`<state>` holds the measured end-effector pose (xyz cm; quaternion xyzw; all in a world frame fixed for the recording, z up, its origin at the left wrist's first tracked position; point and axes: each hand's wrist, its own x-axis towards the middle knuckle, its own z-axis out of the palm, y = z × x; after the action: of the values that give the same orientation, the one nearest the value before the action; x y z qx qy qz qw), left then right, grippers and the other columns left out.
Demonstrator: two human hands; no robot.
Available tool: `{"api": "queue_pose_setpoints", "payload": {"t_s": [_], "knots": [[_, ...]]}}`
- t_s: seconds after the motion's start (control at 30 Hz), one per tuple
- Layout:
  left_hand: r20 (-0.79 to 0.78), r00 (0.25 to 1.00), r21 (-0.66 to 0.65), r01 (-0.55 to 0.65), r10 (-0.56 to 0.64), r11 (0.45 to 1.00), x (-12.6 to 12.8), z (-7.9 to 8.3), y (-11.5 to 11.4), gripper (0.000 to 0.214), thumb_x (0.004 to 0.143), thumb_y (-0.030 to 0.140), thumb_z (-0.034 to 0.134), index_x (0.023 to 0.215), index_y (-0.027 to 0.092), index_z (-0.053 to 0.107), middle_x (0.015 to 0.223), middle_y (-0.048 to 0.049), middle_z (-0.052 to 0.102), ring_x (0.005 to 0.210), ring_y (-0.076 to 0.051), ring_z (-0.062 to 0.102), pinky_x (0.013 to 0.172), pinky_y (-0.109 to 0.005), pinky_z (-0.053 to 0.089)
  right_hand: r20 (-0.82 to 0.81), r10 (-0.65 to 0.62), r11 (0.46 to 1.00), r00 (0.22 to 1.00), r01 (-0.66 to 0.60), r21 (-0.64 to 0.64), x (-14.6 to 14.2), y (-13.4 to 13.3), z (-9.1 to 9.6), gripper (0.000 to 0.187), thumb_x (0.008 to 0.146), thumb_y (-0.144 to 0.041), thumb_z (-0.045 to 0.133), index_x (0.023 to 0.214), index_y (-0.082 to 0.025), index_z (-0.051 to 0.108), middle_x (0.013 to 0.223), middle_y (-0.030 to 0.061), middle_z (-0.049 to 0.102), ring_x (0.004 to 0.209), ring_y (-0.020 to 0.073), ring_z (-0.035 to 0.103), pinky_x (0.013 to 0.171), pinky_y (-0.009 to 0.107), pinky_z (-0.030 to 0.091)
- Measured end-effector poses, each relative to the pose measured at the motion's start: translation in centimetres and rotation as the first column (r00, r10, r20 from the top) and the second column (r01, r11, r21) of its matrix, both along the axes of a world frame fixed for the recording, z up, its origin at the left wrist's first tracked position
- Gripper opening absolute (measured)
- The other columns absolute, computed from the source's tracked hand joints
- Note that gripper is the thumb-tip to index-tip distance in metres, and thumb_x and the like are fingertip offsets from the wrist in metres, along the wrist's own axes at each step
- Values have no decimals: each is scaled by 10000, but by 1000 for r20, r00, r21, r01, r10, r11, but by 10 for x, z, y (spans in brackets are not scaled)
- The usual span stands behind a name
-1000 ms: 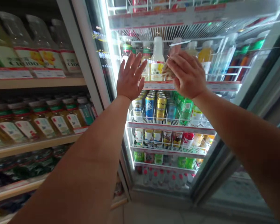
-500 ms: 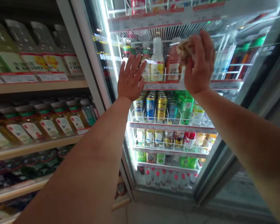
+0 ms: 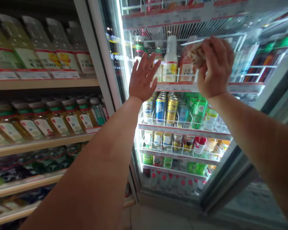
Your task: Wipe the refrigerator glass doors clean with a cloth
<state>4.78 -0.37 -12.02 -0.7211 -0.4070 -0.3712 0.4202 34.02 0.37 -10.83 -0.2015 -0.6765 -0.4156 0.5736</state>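
My left hand (image 3: 142, 80) is raised flat with its fingers spread, pressed against or just off the glass door (image 3: 124, 73) of a lit drinks cooler. My right hand (image 3: 214, 68) is closed around a crumpled beige cloth (image 3: 196, 53), held against the glass at the height of the upper bottle shelf. Behind the glass stand a white-capped bottle (image 3: 170, 60) and a reddish bottle (image 3: 186, 68).
Inside the cooler, wire shelves hold several cans (image 3: 166, 108), green bottles (image 3: 198, 110) and small cups (image 3: 177, 140). To the left, open wooden shelves (image 3: 45, 83) carry rows of bottled drinks (image 3: 57, 119). The floor (image 3: 158, 220) shows below the cooler.
My right hand with the cloth has moved up and to the right across the glass. My left hand has stayed flat in about the same place; the view has shifted slightly.
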Motion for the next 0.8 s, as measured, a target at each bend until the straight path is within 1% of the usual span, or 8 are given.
{"api": "queue_pose_setpoints", "payload": {"t_s": [0.17,0.23,0.3,0.4,0.5,0.6,0.67,0.8], "knots": [[29,999,-36,19,-18,999,0,1,-1,643,1049,441,340,1676,298,329,1736,120,108,1618,-157,-48,1376,-451,-12,526,20,995,850,34,-93,-1,-3,1,513,1052,-271,455,1562,-272,506,1582,57,546,1485,309,471,1235,562,405],[26,999,-39,26,-25,999,0,1,-1,653,1043,443,355,1675,280,334,1737,107,109,1619,-158,-51,1375,-458,-17,458,0,995,889,47,-90,-2,-3,1,493,1057,-276,458,1545,-270,525,1574,54,555,1471,323,487,1224,591,405],[23,999,-25,31,-31,999,1,1,-2,645,1044,431,353,1671,279,347,1735,98,123,1619,-156,-36,1374,-457,-4,216,-33,998,976,44,-42,-2,-2,0,493,1064,-266,435,1549,-254,524,1574,78,550,1469,340,482,1210,612,410],[13,999,-1,30,-30,1000,0,0,-2,640,1046,422,330,1666,268,364,1732,82,143,1618,-150,-17,1371,-441,14,-31,-9,1000,999,8,-6,-2,-1,0,512,1068,-242,386,1567,-247,498,1580,110,534,1480,335,459,1233,603,389],[25,999,-16,42,-41,999,-2,0,4,649,1057,477,290,1673,280,339,1732,111,105,1618,-149,-40,1371,-439,-17,254,26,996,967,-3,-93,-2,-3,-1,501,1061,-262,413,1555,-272,500,1583,77,537,1493,317,453,1249,589,382],[15,999,-16,32,-32,999,-4,0,11,678,1052,560,275,1676,296,306,1731,144,46,1619,-148,-77,1366,-447,-68,540,52,988,840,37,-152,-3,-5,-1,480,1056,-311,460,1534,-308,510,1586,23,541,1494,300,465,1253,581,381],[-5,1000,2,12,-12,1000,-5,0,14,688,1053,569,264,1672,272,310,1735,133,38,1617,-137,-97,1363,-443,-78,492,21,987,870,59,-146,-4,-6,-1,474,1064,-322,452,1534,-318,510,1592,11,536,1489,306,472,1245,594,380],[-8,1000,26,10,-10,1000,-5,-1,14,653,1075,503,226,1674,257,310,1739,128,33,1606,-91,-123,1366,-413,-55,89,-35,993,995,44,-110,-5,-8,-2,501,1067,-306,412,1553,-235,516,1600,84,518,1483,352,459,1236,616,364]]}}
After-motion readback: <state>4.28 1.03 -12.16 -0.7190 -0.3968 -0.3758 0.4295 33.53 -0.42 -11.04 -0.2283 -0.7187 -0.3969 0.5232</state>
